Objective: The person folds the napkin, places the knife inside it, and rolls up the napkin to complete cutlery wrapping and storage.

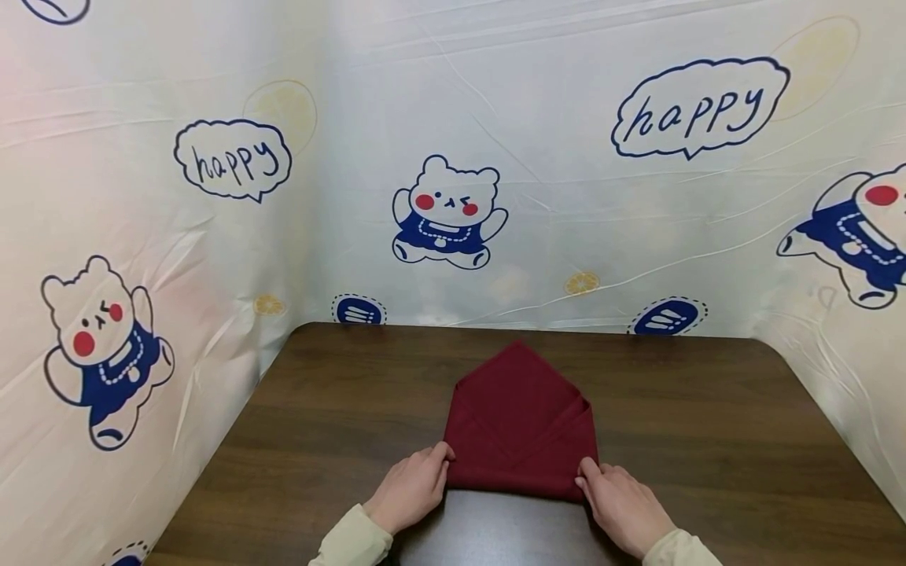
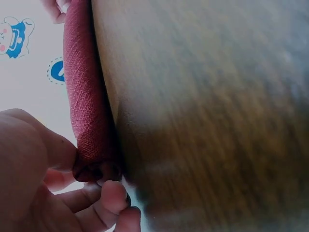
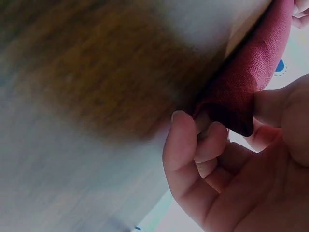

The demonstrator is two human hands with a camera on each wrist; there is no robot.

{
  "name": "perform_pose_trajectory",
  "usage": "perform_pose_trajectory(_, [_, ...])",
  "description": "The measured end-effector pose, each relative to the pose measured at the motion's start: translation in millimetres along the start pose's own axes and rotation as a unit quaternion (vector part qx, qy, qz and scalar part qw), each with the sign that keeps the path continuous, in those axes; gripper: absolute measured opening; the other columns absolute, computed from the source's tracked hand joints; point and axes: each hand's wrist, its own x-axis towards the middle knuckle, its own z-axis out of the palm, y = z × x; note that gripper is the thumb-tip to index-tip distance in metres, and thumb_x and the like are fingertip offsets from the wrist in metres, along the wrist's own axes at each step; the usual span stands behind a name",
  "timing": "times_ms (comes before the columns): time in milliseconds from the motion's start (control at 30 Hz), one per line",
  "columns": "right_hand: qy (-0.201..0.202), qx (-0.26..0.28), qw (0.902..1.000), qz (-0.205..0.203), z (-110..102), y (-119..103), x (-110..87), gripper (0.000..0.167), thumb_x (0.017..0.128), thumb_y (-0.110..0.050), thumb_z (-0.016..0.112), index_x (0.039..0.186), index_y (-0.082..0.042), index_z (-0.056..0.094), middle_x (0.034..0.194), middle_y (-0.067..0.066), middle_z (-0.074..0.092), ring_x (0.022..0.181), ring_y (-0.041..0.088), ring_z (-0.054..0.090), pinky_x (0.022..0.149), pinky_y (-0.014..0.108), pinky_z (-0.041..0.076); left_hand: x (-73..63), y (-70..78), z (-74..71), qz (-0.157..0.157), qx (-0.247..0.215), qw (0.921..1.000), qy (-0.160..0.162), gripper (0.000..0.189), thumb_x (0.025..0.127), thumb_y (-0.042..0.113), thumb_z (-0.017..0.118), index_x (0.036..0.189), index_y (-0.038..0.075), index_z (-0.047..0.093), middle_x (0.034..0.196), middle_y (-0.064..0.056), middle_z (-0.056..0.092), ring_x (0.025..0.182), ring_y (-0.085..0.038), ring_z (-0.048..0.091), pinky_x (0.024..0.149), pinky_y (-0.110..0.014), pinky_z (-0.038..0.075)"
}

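Observation:
A dark red cloth [image 1: 520, 424] lies folded on the table, its far end a point and its near edge rolled into a thick band. At the left end of that roll, my left hand [image 1: 418, 481] pinches the fabric between thumb and fingers. My right hand [image 1: 623, 503] grips the right end the same way. In the left wrist view the rolled edge [image 2: 87, 96] runs away from the left thumb, with the open end of the roll at the fingertips. The right wrist view shows the right fingers [image 3: 181, 145] curled at the roll's hollow end.
The dark wooden table [image 1: 340, 409] extends around the cloth on all sides. Behind it and along both sides hangs a pale curtain [image 1: 566, 220] printed with bears and lettering, meeting the table's far edge.

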Motion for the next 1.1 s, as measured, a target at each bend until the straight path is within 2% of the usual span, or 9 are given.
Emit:
perform_pose_trajectory(267, [0.006,0.052,0.9983,0.023,-4.4,-1.4,3.0,0.026,0.089,-0.018,0.067,0.073,-0.016,0.047,0.06,-0.005,0.047,0.058,0.018,0.054,0.054,0.031,0.042,1.0,-2.0,-0.2,-0.013,-0.014,0.9998,-0.004,0.006,0.092,0.013,0.057,0.093,0.014,0.063,0.082,0.002,0.065,0.067,-0.007,0.057,0.056,-0.025,0.045])
perform_pose_trajectory(533, [0.052,0.016,0.9985,-0.001,-3.7,-2.6,1.2,0.031,0.085,-0.018,0.072,0.069,-0.017,0.045,0.064,-0.003,0.048,0.063,0.019,0.052,0.054,0.033,0.043,-0.1,-2.6,0.6,-0.008,0.014,0.9992,0.037,0.004,0.089,0.016,0.062,0.085,0.016,0.062,0.078,0.006,0.057,0.065,-0.008,0.055,0.055,-0.025,0.044])
perform_pose_trajectory(700, [0.077,0.001,0.997,-0.007,-1.8,-2.7,1.4,0.032,0.082,-0.019,0.074,0.068,-0.018,0.046,0.073,-0.003,0.043,0.063,0.015,0.044,0.051,0.031,0.04,0.3,-2.3,-0.2,-0.012,0.021,0.999,0.037,0.005,0.089,0.017,0.061,0.084,0.018,0.061,0.078,0.007,0.055,0.063,-0.008,0.054,0.052,-0.025,0.042])
perform_pose_trajectory(900, [0.043,0.02,0.9988,0.014,-3.4,-2.6,3.5,0.028,0.085,-0.021,0.072,0.074,-0.018,0.047,0.071,-0.003,0.041,0.052,0.013,0.042,0.047,0.029,0.037,2.6,-3.5,-2.6,-0.016,0.008,0.9994,0.031,0.004,0.089,0.016,0.063,0.086,0.017,0.06,0.077,0.004,0.061,0.066,-0.011,0.059,0.053,-0.027,0.043])
perform_pose_trajectory(1100, [0.012,0.042,0.9984,0.037,-5.7,-1.9,6.0,0.024,0.088,-0.022,0.07,0.078,-0.018,0.048,0.072,-0.003,0.044,0.05,0.015,0.044,0.046,0.029,0.037,5.2,-6.6,-1.9,-0.028,-0.005,0.9994,0.02,0.006,0.089,0.017,0.063,0.085,0.018,0.059,0.075,0.005,0.063,0.066,-0.009,0.059,0.054,-0.027,0.044])
